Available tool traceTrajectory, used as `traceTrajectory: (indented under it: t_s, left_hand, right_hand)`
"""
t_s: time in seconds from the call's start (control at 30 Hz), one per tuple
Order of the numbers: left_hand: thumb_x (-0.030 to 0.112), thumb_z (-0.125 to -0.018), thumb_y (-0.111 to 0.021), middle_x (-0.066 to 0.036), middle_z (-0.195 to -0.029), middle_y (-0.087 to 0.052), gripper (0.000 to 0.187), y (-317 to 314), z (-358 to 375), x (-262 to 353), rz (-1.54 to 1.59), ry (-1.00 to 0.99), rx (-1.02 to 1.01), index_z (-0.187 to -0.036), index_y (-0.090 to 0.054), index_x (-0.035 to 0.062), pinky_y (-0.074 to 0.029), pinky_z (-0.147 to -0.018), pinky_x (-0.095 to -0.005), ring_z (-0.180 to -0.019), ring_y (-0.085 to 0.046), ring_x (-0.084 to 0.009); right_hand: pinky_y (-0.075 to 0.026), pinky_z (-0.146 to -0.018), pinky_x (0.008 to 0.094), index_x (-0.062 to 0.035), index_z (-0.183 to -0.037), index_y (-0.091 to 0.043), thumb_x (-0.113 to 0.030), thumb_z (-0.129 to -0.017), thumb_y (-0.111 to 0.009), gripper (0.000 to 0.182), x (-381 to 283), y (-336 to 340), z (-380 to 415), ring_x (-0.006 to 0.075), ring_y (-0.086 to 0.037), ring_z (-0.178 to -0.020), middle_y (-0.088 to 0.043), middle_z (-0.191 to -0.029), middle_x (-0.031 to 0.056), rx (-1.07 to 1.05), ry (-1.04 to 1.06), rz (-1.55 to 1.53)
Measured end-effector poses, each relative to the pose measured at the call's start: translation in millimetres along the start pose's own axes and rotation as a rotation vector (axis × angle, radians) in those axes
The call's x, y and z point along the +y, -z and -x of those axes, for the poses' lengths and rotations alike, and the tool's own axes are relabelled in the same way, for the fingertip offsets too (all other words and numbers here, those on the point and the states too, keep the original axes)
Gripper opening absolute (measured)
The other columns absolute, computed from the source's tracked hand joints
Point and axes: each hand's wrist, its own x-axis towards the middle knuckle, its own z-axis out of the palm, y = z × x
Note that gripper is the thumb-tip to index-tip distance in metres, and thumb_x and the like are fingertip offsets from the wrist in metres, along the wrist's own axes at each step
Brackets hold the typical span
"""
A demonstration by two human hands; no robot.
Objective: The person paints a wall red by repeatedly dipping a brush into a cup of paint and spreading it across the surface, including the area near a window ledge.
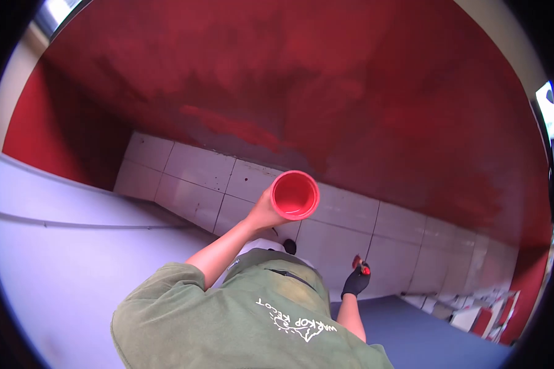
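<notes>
dim, red-tinted fisheye view, dark vignette at the edges, window glare top left, soft focus

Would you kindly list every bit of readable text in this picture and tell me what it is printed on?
"WAKOP REOT", or close to it: white lettering, upside down in this view, on the olive green shirt; the exact letters are uncertain.
The small white emblem beside it is too blurred to read.
No text shows on the red cup.
</notes>
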Motion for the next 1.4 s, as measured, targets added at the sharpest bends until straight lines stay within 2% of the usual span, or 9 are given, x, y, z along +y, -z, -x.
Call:
traceTrajectory:
  t_s: [0.1,0.43,0.53,0.63,0.73,0.77,1.07,1.13,1.4]
  left_hand:
    - [0.016,-0.058,-0.087,-0.008,-0.117,-0.058,0.074,-31,-3,14,0.043,0.008,-0.068,-0.121,-0.05,0.0057,-0.046,-0.091,-0.0332,-0.107,-0.056,-0.0197]
    - [0.016,-0.057,-0.085,-0.011,-0.12,-0.056,0.079,-119,23,11,0.088,-0.127,-0.356,-0.125,-0.047,0.0045,-0.045,-0.093,-0.0356,-0.111,-0.055,-0.0223]
    - [0.017,-0.056,-0.084,-0.012,-0.12,-0.056,0.079,-126,33,16,0.076,-0.118,-0.39,-0.124,-0.047,0.0037,-0.045,-0.094,-0.0364,-0.111,-0.055,-0.0228]
    - [0.017,-0.056,-0.085,-0.012,-0.118,-0.057,0.078,-129,47,14,0.066,-0.097,-0.373,-0.124,-0.048,0.0029,-0.044,-0.093,-0.0361,-0.11,-0.055,-0.0228]
    - [0.017,-0.056,-0.086,-0.012,-0.116,-0.057,0.077,-130,57,9,0.055,-0.076,-0.395,-0.122,-0.049,0.0023,-0.045,-0.093,-0.0355,-0.108,-0.056,-0.0223]
    - [0.017,-0.056,-0.086,-0.012,-0.115,-0.058,0.075,-132,59,9,0.044,-0.049,-0.397,-0.121,-0.05,0.0021,-0.045,-0.091,-0.0351,-0.107,-0.057,-0.022]
    - [0.017,-0.059,-0.085,-0.011,-0.11,-0.061,0.066,-143,53,19,-0.019,0.007,-0.453,-0.115,-0.053,0.0016,-0.048,-0.088,-0.034,-0.102,-0.059,-0.0205]
    - [0.018,-0.058,-0.086,-0.011,-0.111,-0.06,0.068,-145,47,19,-0.039,-0.012,-0.489,-0.116,-0.053,0.0022,-0.047,-0.089,-0.0344,-0.103,-0.059,-0.0204]
    - [0.019,-0.054,-0.09,-0.009,-0.127,-0.051,0.093,-169,5,4,-0.022,0.017,-0.689,-0.131,-0.04,0.0067,-0.041,-0.098,-0.0384,-0.117,-0.05,-0.021]
  right_hand:
    - [-0.045,-0.086,0.0302,0.0003,-0.105,-0.059,-0.006,-0.086,-0.059,0.019,20,9,19,0.0197,-0.059,-0.093,-0.063,-0.098,0.0118,0.054,-0.042,-0.181]
    - [-0.048,-0.077,0.0352,-0.0016,-0.096,-0.063,-0.016,-0.084,-0.062,0.019,82,37,59,0.0251,-0.063,-0.083,-0.066,-0.09,0.0142,-0.06,-0.359,0.121]
    - [-0.047,-0.077,0.0362,-0.0012,-0.095,-0.063,-0.018,-0.085,-0.062,0.02,80,39,53,0.0258,-0.063,-0.083,-0.066,-0.091,0.0134,-0.03,-0.49,0.267]
    - [-0.047,-0.076,0.0358,-0.001,-0.094,-0.062,-0.022,-0.086,-0.062,0.023,92,31,44,0.025,-0.062,-0.081,-0.066,-0.09,0.013,0.132,-0.526,-0.102]
    - [-0.047,-0.074,0.0356,-0.0012,-0.093,-0.063,-0.023,-0.086,-0.062,0.023,96,31,39,0.0247,-0.062,-0.079,-0.066,-0.088,0.0135,0.107,-0.487,-0.151]
    - [-0.047,-0.073,0.0356,-0.0013,-0.091,-0.063,-0.024,-0.086,-0.063,0.023,96,34,37,0.0243,-0.062,-0.077,-0.065,-0.085,0.0138,0.072,-0.469,-0.025]
    - [-0.047,-0.072,0.038,-0.003,-0.089,-0.063,-0.024,-0.083,-0.062,0.021,146,26,81,0.0286,-0.063,-0.076,-0.065,-0.083,0.016,0.183,-0.607,-0.03]
    - [-0.047,-0.072,0.0382,-0.0024,-0.088,-0.063,-0.022,-0.082,-0.062,0.021,127,35,89,0.0285,-0.063,-0.077,-0.065,-0.083,0.0166,0.2,-0.709,0.087]
    - [-0.047,-0.073,0.0386,-0.001,-0.088,-0.063,-0.021,-0.081,-0.062,0.021,140,13,93,0.0293,-0.062,-0.077,-0.065,-0.084,0.0165,0.398,-0.758,-0.063]
